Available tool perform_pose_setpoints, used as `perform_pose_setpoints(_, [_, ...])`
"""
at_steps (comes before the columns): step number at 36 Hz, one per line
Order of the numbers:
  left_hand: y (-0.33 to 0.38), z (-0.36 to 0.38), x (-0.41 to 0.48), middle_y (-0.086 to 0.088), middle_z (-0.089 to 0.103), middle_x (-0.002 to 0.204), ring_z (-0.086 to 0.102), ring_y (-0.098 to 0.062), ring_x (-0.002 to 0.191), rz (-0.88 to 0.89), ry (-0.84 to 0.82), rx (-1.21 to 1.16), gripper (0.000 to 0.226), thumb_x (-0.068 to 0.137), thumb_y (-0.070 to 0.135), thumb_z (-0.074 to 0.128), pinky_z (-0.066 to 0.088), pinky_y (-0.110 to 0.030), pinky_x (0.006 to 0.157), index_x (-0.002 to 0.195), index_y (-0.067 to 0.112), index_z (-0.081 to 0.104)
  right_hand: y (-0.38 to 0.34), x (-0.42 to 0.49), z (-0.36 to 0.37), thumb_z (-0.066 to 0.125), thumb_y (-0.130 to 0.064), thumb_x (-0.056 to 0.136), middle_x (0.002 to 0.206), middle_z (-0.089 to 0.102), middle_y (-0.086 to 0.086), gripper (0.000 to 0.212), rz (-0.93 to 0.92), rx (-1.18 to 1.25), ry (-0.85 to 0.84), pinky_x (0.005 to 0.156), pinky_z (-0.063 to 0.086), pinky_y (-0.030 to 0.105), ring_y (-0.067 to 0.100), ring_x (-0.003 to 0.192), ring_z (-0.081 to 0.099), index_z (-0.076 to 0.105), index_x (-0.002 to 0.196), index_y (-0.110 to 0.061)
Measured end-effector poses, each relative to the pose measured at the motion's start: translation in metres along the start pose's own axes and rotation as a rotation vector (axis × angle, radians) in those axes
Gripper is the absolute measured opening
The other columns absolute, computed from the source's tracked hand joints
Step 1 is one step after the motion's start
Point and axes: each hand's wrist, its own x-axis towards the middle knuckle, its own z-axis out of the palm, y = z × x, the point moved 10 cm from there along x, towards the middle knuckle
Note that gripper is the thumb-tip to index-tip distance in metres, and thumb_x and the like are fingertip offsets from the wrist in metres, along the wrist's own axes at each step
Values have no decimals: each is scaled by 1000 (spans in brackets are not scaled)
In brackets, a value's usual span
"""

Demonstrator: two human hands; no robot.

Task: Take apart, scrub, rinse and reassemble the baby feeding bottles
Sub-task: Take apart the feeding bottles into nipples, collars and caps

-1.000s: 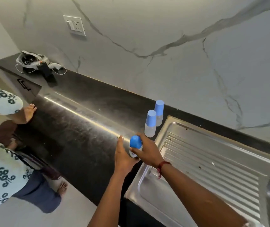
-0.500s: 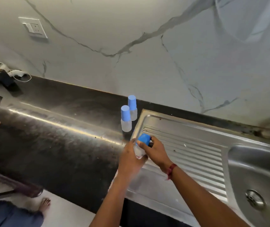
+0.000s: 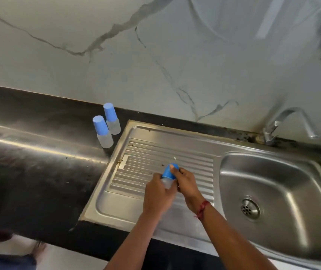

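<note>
A small clear baby bottle (image 3: 167, 182) with a blue cap (image 3: 169, 172) is held over the ribbed steel drainboard (image 3: 136, 164). My left hand (image 3: 158, 193) grips the clear body from the left. My right hand (image 3: 187, 184) holds the blue cap, with the thumb on its top. Two more capped bottles stand upright on the dark counter by the drainboard's far left corner: the nearer bottle (image 3: 103, 132) and the one behind it (image 3: 112, 118).
The sink basin (image 3: 272, 191) with its drain (image 3: 250, 209) lies to the right, and a tap (image 3: 284, 123) stands at the back. The dark counter (image 3: 39, 172) stretches left. A marble wall rises behind. Another person's foot (image 3: 39, 248) shows on the floor at lower left.
The view has swung right from the counter to the sink. Both hands have carried the bottle from the counter's edge to above the drainboard, still holding its body and cap.
</note>
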Motion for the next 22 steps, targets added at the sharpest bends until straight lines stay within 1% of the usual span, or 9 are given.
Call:
perform_pose_setpoints(2, [9,14,-4,6,60,74,58,-5,60,-12,16,-2,32,87,40,69,38,-13,47,100,14,55,-1,-2,-16,58,-37,98,94,75,11,35,15,59,-21,67,56,26,16,77,69,69,107,-5])
perform_pose_setpoints(5, [24,39,-9,6,60,73,57,-5,58,-16,4,15,30,87,39,69,36,-13,45,97,16,53,7,-5,-46,52,-42,100,102,75,12,39,49,125,-15,87,56,41,27,94,71,69,111,-9])
perform_pose_setpoints(6, [29,48,-11,6,61,73,58,-6,59,-16,-4,28,29,87,40,68,36,-14,45,96,17,53,9,-5,-57,52,-42,100,101,75,12,38,56,143,-11,90,55,43,28,96,70,69,111,-10])
perform_pose_setpoints(8, [41,69,-15,4,64,73,61,-8,60,-8,-17,36,30,87,42,68,38,-15,47,95,17,53,14,-6,-79,55,-42,98,102,75,12,36,67,178,-5,91,54,44,28,95,71,68,111,-10])
perform_pose_setpoints(11, [55,98,-20,3,64,72,62,-11,61,4,-32,43,31,88,45,66,46,-24,51,94,18,52,20,-6,-106,57,-39,98,101,74,13,32,101,270,-9,88,54,43,25,89,70,67,111,-11])
perform_pose_setpoints(12, [60,107,-21,4,64,71,61,-11,61,4,-37,57,31,88,46,65,45,-25,51,93,18,52,21,-6,-116,57,-37,98,98,74,13,31,111,305,-3,89,54,43,24,88,69,67,111,-10])
perform_pose_setpoints(15, [75,133,-24,6,59,69,57,-9,58,3,-57,91,30,90,46,62,35,-20,46,92,18,51,27,-6,-146,58,-33,98,93,73,15,33,140,377,48,92,53,44,25,85,68,66,111,-4])
perform_pose_setpoints(19, [91,168,-30,9,57,68,53,-5,57,0,-96,119,29,91,47,60,35,-19,47,93,20,50,36,-10,-181,60,-35,96,104,72,22,39,154,421,96,93,55,44,29,91,70,67,112,0])
perform_pose_setpoints(22, [95,190,-31,5,62,73,59,-13,63,-26,-123,125,31,90,49,60,45,-27,54,94,20,53,39,-12,-202,56,-35,98,107,71,24,39,153,449,126,87,57,39,28,90,70,66,112,0])
